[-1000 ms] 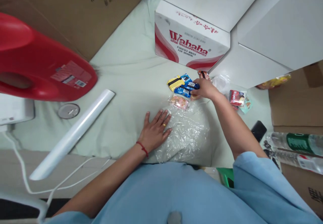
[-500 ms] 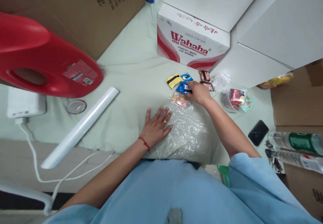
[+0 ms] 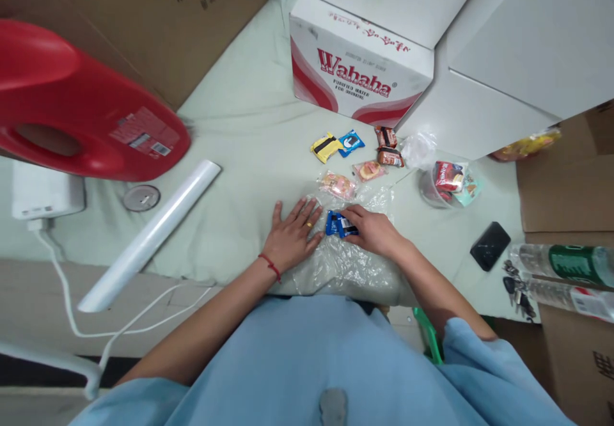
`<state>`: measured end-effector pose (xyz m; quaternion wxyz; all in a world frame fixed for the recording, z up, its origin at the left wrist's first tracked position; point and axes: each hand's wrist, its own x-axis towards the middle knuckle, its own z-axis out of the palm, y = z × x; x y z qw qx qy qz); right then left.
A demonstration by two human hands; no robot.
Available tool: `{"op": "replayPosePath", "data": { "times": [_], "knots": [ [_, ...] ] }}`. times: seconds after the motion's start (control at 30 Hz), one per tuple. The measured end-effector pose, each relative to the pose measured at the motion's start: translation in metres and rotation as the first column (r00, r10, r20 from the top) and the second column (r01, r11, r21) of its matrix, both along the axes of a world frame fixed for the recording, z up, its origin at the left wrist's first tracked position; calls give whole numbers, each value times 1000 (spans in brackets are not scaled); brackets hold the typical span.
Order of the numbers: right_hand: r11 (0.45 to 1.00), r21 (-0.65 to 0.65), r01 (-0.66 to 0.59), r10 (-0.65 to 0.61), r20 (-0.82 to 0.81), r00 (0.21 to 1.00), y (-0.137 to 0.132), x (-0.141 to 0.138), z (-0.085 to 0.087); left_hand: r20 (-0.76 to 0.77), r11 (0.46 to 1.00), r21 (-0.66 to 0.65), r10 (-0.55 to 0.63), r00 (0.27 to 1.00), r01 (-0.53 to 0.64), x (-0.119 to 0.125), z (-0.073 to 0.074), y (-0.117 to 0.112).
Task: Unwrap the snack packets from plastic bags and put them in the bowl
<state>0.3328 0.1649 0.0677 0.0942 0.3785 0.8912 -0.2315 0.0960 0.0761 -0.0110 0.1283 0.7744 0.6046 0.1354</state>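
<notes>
My left hand (image 3: pixel 291 236) lies flat with fingers spread on the left edge of a clear plastic sheet (image 3: pixel 352 263). My right hand (image 3: pixel 373 229) pinches a blue snack packet (image 3: pixel 336 224) and rests it on the sheet beside my left fingers. Just beyond the sheet lie a pink packet (image 3: pixel 338 185), another pink packet (image 3: pixel 369 170), a yellow packet (image 3: pixel 325 146), a blue packet (image 3: pixel 350 142) and two brown packets (image 3: pixel 386 145).
A Wahaha carton (image 3: pixel 357 71) stands behind the snacks. A red jug (image 3: pixel 81 109), a white roll (image 3: pixel 149 235), a round lid (image 3: pixel 141 197) and a charger with cable (image 3: pixel 43 196) lie left. A cup of snacks (image 3: pixel 446 183), a phone (image 3: pixel 490 246), keys and bottles (image 3: pixel 566 266) sit right.
My right hand has drawn a blue packet back from the pile of snacks onto the plastic sheet, close to my left hand. My left hand has stayed put.
</notes>
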Motion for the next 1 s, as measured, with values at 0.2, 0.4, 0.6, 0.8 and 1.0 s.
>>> {"op": "replayPosePath", "data": {
  "times": [0.2,0.4,0.6,0.8,1.0],
  "knots": [
    [999,38,38,-40,38,998,-6,-15,2,-29,1000,4,-6,1000,6,0,0,0],
    [997,79,17,-30,172,985,-12,-24,5,-32,1000,0,-3,999,3,-1,-1,1],
    [997,69,19,-30,168,985,-16,-14,9,-26,1000,3,-5,1000,5,-1,-2,2],
    [997,68,27,-35,124,992,-22,-13,3,18,999,26,-24,1000,24,-9,-3,2],
    [990,98,105,-83,-209,974,-39,36,3,79,988,135,-89,993,78,-49,-7,-3]
  ]
}}
